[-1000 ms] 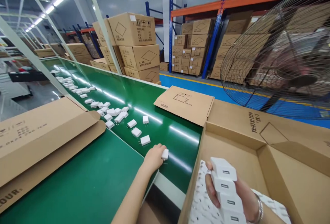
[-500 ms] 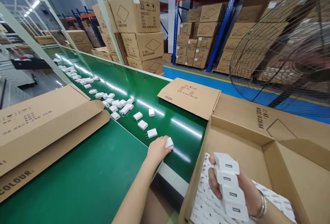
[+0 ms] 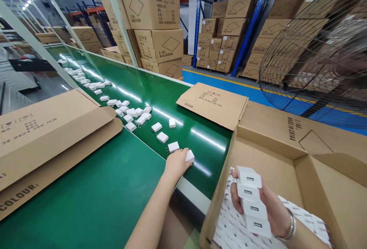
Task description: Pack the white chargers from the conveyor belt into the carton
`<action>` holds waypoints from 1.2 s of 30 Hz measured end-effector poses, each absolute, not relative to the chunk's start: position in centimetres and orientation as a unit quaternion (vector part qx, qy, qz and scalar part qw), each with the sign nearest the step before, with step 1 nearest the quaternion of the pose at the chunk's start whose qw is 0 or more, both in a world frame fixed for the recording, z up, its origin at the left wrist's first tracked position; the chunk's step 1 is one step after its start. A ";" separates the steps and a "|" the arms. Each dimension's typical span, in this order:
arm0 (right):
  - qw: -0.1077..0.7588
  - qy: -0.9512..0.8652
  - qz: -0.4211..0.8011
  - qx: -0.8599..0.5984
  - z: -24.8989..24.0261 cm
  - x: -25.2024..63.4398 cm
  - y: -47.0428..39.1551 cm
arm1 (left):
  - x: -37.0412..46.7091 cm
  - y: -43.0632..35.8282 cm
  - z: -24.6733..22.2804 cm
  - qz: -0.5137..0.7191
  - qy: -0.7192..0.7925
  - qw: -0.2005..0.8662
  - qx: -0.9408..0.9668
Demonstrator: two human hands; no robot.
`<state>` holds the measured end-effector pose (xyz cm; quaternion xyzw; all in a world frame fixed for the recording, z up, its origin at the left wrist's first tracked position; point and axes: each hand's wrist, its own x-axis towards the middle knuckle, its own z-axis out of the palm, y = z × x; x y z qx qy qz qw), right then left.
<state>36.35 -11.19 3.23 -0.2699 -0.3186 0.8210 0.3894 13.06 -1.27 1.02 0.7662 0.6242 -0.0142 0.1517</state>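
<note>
My left hand [image 3: 175, 165] reaches over the green conveyor belt [image 3: 206, 142], its fingers closed round a white USB wall charger [image 3: 189, 156]. Just behind that charger lies another white charger [image 3: 173, 147] with its prongs pointing left. Over the open carton [image 3: 266, 142] at the right, my right hand [image 3: 273, 209] grips a stacked row of several white chargers [image 3: 254, 208], their USB ports facing me. Beneath it, white pieces with small dark slots [image 3: 229, 222] cover part of the carton's bottom; my right hand hides some of them.
More loose chargers [image 3: 132, 113] trail back along the belt. A folded flap [image 3: 213, 105] overhangs the belt beside the carton. At the left, a cardboard box [image 3: 51, 122] rests on a green surface [image 3: 94, 187]. A large fan [image 3: 312, 54] stands at the right, near stacked cartons [image 3: 159, 46].
The view has shifted slightly. My left hand stays on its charger at the belt, and my right hand has moved a little left and down with its row of chargers.
</note>
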 end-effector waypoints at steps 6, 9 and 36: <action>0.387 -0.334 0.818 -0.263 3.6 36.1 -11.3 | 13.0 -1.4 0.9 0.009 0.634 0.157 0.757; 0.382 -0.346 0.811 -0.277 3.6 36.1 -11.3 | 13.0 -1.4 0.8 0.020 0.633 0.167 0.756; 0.390 -0.268 0.831 -0.292 3.9 35.6 -11.5 | 16.1 -7.7 7.8 0.143 0.336 0.633 0.683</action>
